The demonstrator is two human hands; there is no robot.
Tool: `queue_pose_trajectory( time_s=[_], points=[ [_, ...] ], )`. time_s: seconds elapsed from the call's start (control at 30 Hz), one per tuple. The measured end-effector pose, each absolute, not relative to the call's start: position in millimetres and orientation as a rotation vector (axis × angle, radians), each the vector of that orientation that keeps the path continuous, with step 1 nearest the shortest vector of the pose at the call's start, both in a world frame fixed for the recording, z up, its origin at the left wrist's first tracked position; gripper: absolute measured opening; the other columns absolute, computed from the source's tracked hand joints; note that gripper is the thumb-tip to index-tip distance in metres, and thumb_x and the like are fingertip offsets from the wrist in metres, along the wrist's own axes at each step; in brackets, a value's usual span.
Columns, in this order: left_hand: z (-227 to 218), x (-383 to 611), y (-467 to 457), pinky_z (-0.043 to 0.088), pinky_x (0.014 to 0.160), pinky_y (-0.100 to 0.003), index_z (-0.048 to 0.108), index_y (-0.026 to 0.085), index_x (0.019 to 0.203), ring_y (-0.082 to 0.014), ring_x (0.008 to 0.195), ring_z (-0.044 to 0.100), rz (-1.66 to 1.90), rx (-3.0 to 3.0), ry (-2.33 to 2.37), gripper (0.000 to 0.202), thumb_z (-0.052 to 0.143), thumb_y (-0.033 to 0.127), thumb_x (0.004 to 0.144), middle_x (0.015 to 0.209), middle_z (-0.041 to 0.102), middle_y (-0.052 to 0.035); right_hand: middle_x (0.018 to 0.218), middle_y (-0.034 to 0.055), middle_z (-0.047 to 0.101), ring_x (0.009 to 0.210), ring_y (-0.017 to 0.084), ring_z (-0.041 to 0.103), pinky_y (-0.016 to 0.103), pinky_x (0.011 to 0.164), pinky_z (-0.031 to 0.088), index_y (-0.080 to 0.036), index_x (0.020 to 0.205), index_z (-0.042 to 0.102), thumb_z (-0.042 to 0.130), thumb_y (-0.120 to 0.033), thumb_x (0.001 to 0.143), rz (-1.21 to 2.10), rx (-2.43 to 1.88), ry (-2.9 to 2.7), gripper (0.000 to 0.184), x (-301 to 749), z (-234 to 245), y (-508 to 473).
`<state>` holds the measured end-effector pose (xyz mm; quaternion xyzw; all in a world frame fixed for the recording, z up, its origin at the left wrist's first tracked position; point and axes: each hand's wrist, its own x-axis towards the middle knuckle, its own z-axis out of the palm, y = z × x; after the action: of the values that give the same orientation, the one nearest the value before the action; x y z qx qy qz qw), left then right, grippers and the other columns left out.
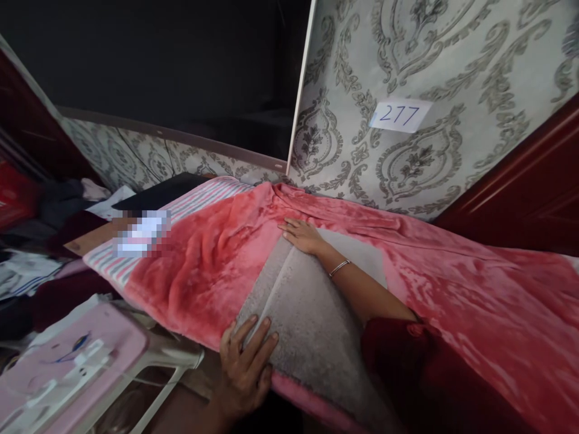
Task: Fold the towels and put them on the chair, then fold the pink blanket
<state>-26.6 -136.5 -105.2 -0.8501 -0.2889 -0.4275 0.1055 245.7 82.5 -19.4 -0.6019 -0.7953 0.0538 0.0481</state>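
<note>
A grey plush cloth (312, 307) lies flat on a pink fleece blanket (199, 265), with a folded-looking band along its left edge. My left hand (246, 361) rests at the near corner of that edge, its fingers spread and lying on the cloth. Farther up, my right hand (303, 235) lies palm down at the far corner, fingers stretched out to the left and reaching the blanket. A thin bracelet circles my right wrist. The cloth's near right part is hidden under my right arm and dark red sleeve.
A striped cloth (208, 202) shows under the blanket's left side, with a blurred-out item on it. A pink-topped small table (122, 337) holds a white power strip (63, 386). Heaped clothes (27, 277) lie left. Behind are a large dark screen (158, 66) and a patterned wall (353, 157).
</note>
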Motion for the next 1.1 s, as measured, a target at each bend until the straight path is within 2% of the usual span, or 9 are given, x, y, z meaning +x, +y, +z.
queue_pose_trajectory(
  time_s=[0.17, 0.4, 0.57, 0.7, 0.77, 0.87, 0.93, 1.03, 1.1],
  points=[
    [-106.2, -26.7, -135.1, 0.032, 0.112, -0.053, 0.067, 0.019, 0.125, -0.0318, 0.134, 0.052, -1.285, -2.494, -0.847, 0.041, 0.052, 0.015, 0.087, 0.127, 0.072, -0.0121, 0.166, 0.0009, 0.029, 0.151, 0.027, 0.028, 0.054, 0.121, 0.022, -0.035, 0.156, 0.042, 0.03, -0.047, 0.108, 0.171, -1.829, -2.413, 0.05, 243.3, -17.5, 81.8],
    [-101.1, -28.0, -133.0, 0.032, 0.11, -0.054, 0.066, 0.017, 0.125, -0.0331, 0.132, 0.053, -1.252, -2.488, -0.812, 0.04, 0.053, 0.013, 0.087, 0.127, 0.071, -0.0145, 0.17, 0.0054, 0.015, 0.156, 0.031, 0.009, 0.059, 0.124, 0.014, -0.027, 0.161, 0.032, 0.041, -0.041, 0.106, 0.05, -1.844, -2.273, 0.058, 250.7, -1.8, 54.3],
    [-89.7, -29.4, -138.2, 0.033, 0.111, -0.052, 0.063, 0.019, 0.131, -0.0312, 0.132, 0.051, -1.222, -2.553, -0.845, 0.043, 0.054, 0.015, 0.089, 0.134, 0.067, -0.0128, 0.167, 0.0132, 0.026, 0.153, 0.027, 0.024, 0.05, 0.124, 0.025, -0.019, 0.155, 0.045, 0.039, -0.045, 0.105, 0.066, -1.63, -2.165, 0.057, 301.6, -25.5, -28.6],
    [-69.4, -35.6, -140.2, 0.041, 0.109, -0.051, 0.068, 0.023, 0.126, -0.031, 0.135, 0.049, -1.352, -2.673, -1.04, 0.036, 0.053, 0.027, 0.094, 0.149, 0.054, -0.0129, 0.161, 0.0119, 0.038, 0.148, 0.029, 0.035, 0.056, 0.121, 0.029, -0.025, 0.153, 0.049, 0.04, -0.046, 0.104, 0.001, -1.623, -1.969, 0.053, 350.6, -57.5, -120.8],
    [-58.6, -39.6, -129.2, 0.044, 0.108, -0.051, 0.071, 0.022, 0.12, -0.0308, 0.133, 0.052, -1.455, -2.689, -1.285, 0.035, 0.05, 0.035, 0.095, 0.148, 0.055, -0.0131, 0.156, 0.012, 0.046, 0.144, 0.029, 0.042, 0.058, 0.119, 0.033, -0.027, 0.152, 0.048, 0.041, -0.043, 0.103, -0.037, -1.672, -1.857, 0.052, 366.4, -71.7, -162.3],
    [-44.0, -45.2, -94.7, 0.052, 0.1, -0.046, 0.071, 0.02, 0.117, -0.0283, 0.117, 0.064, -1.493, -2.826, -1.663, 0.043, 0.05, 0.048, 0.091, 0.124, 0.07, -0.0116, 0.152, 0.0135, 0.05, 0.141, 0.029, 0.046, 0.057, 0.116, 0.039, -0.026, 0.155, 0.044, 0.04, -0.036, 0.103, -0.073, -1.719, -1.789, 0.053, 371.8, -87.6, -208.6],
    [-35.8, -47.9, -66.8, 0.058, 0.086, -0.039, 0.07, 0.018, 0.117, -0.0248, 0.097, 0.069, -1.448, -2.943, -1.842, 0.048, 0.05, 0.051, 0.088, 0.106, 0.075, -0.0099, 0.153, 0.0147, 0.048, 0.141, 0.029, 0.045, 0.056, 0.115, 0.04, -0.025, 0.157, 0.04, 0.04, -0.029, 0.102, -0.109, -1.715, -1.827, 0.056, 365.4, -93.3, -226.9],
    [-25.7, -49.2, -32.8, 0.054, 0.058, -0.031, 0.062, 0.014, 0.13, -0.0182, 0.061, 0.063, -1.188, -3.122, -2.013, 0.056, 0.045, 0.046, 0.088, 0.084, 0.072, -0.0054, 0.158, 0.0154, 0.041, 0.145, 0.029, 0.041, 0.055, 0.116, 0.04, -0.026, 0.16, 0.035, 0.04, -0.018, 0.098, -0.194, -1.668, -1.921, 0.062, 351.9, -94.9, -237.8],
    [-21.0, -48.8, -19.6, 0.055, 0.06, -0.031, 0.056, 0.015, 0.139, -0.0177, 0.061, 0.063, -0.959, -3.223, -1.814, 0.057, 0.045, 0.038, 0.088, 0.084, 0.072, -0.0044, 0.161, 0.0145, 0.036, 0.147, 0.03, 0.037, 0.056, 0.116, 0.039, -0.028, 0.162, 0.03, 0.042, -0.014, 0.096, -0.241, -1.628, -1.965, 0.068, 346.2, -93.2, -238.2]
  ],
)
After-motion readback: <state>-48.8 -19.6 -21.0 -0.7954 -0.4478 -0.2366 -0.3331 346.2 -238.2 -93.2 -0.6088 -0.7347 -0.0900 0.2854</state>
